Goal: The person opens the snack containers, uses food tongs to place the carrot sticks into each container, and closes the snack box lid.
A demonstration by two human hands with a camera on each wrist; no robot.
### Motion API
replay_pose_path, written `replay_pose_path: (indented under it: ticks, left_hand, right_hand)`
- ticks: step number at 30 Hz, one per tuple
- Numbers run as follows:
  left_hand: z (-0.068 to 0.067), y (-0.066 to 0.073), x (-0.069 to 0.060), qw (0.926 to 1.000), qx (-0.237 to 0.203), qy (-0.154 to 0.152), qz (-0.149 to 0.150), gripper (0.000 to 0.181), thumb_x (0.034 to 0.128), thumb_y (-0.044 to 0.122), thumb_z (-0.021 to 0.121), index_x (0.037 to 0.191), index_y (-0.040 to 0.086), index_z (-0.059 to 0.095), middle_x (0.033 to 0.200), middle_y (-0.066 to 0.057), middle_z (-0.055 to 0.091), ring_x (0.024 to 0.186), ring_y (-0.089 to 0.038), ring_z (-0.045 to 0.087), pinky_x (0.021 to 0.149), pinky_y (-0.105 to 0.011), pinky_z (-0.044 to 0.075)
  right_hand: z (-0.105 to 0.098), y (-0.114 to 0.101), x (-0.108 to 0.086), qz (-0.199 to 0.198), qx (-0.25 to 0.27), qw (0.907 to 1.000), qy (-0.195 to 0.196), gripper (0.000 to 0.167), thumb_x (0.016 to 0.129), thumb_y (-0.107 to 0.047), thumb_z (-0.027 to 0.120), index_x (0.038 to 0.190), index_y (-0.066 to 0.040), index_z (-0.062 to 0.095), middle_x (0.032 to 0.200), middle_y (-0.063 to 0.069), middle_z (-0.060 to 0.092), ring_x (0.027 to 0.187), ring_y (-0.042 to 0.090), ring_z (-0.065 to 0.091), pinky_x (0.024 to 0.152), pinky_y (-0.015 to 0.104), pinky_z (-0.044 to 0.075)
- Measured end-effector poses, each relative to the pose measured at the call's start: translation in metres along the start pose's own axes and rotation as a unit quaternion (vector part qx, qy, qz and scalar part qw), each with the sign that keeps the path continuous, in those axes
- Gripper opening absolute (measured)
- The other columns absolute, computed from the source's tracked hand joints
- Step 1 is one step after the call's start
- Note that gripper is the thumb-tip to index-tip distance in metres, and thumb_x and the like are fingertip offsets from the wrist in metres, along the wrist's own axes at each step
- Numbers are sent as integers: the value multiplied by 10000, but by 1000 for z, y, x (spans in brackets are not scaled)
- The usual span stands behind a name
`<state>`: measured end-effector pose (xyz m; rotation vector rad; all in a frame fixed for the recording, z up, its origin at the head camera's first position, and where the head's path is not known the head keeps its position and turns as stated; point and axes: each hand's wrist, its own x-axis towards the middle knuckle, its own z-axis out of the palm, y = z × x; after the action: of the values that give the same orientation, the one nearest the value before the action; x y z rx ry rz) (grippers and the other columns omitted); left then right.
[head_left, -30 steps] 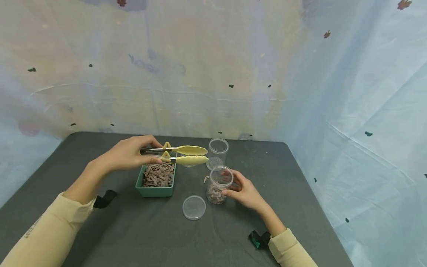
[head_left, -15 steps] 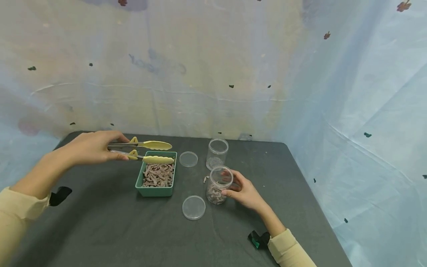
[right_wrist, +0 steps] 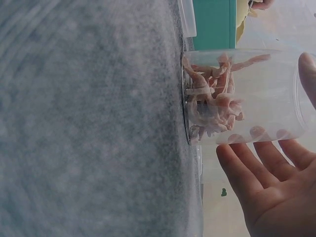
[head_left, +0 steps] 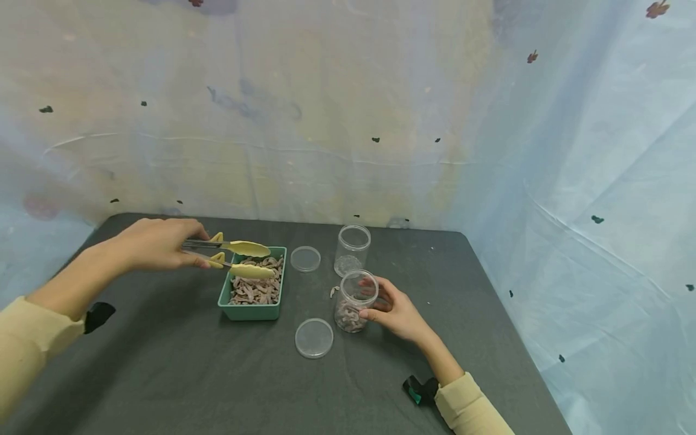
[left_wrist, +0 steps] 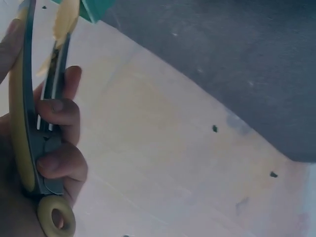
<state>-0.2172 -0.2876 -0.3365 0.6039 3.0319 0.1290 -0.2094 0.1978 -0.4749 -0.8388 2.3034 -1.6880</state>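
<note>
My left hand (head_left: 157, 244) grips a pair of tongs with yellow scalloped tips (head_left: 252, 272), the fingers curled round the handles in the left wrist view. Those tips are spread apart over a green box (head_left: 251, 313) full of brownish-grey strips (head_left: 255, 293), the nearer one low over the pile. Whether it touches them I cannot tell. My right hand (head_left: 399, 314) holds a clear lidless jar (head_left: 350, 305) from its right side, thumb in front and fingers behind. The jar stands upright on the table, its lower part filled with similar strips (right_wrist: 215, 98).
Behind the held jar stands another clear open jar (head_left: 352, 249). Two clear round lids lie flat: a near lid (head_left: 313, 338) and a far lid (head_left: 306, 259). One loose strip (head_left: 334, 292) rests left of the held jar. A draped sheet (head_left: 326, 121) rises behind the table.
My left hand has drawn the tongs left from near the jars to the green box, then lowered them toward the strips. The right hand and its jar have stayed in place.
</note>
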Motion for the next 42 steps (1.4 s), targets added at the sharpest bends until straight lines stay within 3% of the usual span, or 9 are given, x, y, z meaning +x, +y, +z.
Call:
replay_pose_path:
  ticks: [7,21,33,42]
  left_hand:
    - [1,10,5,9995,131,-278,-4,662,864,645,757,1204,79,713,1099,-42,712,800,-166,661,628,-441,531]
    - [6,15,15,9989,86,-454,101,588,894,618,742,1153,92,702,1034,-20,697,711,-131,598,582,-382,486]
    - [15,13,12,9996,-1,-187,216,372,928,501,763,1034,154,679,856,66,613,577,-120,477,501,-326,377]
    - [16,12,7,9997,138,51,212,380,920,501,773,1076,166,684,932,61,648,583,-105,470,507,-320,380]
  right_hand:
    - [0,-1,0,31,-55,10000,9,740,927,-57,794,1551,16,404,1508,200,520,1392,397,517,1035,368,521]
    - [0,2,-1,-5,-59,10000,28,716,928,-73,796,1541,-19,431,1508,195,523,1396,397,514,1050,397,512]
    - [0,2,0,14,-97,10000,13,709,928,-80,799,1540,-45,442,1503,191,527,1395,392,517,1052,399,510]
    - [1,0,-1,49,-87,9999,26,697,928,-86,801,1535,-74,457,1504,191,529,1397,391,515,1055,431,508]
